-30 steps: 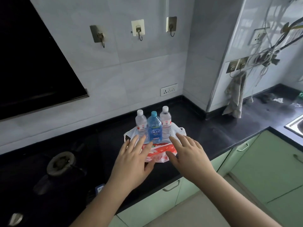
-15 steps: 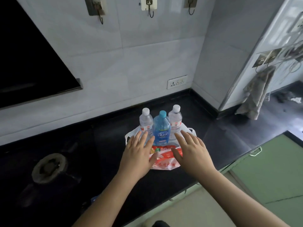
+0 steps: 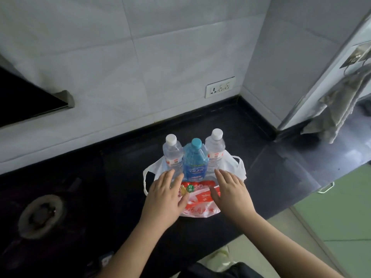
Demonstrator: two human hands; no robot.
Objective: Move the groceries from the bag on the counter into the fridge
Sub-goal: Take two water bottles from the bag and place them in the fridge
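Note:
A white plastic bag (image 3: pixel 233 165) with red print lies flattened on the black counter (image 3: pixel 124 163). Three bottles stand upright on it in a row: a clear bottle (image 3: pixel 172 153) with a white cap on the left, a blue bottle (image 3: pixel 195 160) in the middle, and another clear bottle (image 3: pixel 215 150) on the right. A red packet (image 3: pixel 192 186) with a green round mark lies in front of them. My left hand (image 3: pixel 165 195) and my right hand (image 3: pixel 230 192) hover over the bag's front, fingers spread, holding nothing. The fridge is not in view.
A gas burner (image 3: pixel 41 214) sits on the counter at the left. A wall socket (image 3: pixel 219 89) is on the tiled wall behind. A grey cloth (image 3: pixel 339 109) hangs at the right. Green cabinet fronts (image 3: pixel 341 213) lie below the counter edge.
The camera has tilted down and moved closer to the counter. Both hands have stayed over the front of the bag, fingers spread, shifting slightly toward the bottles.

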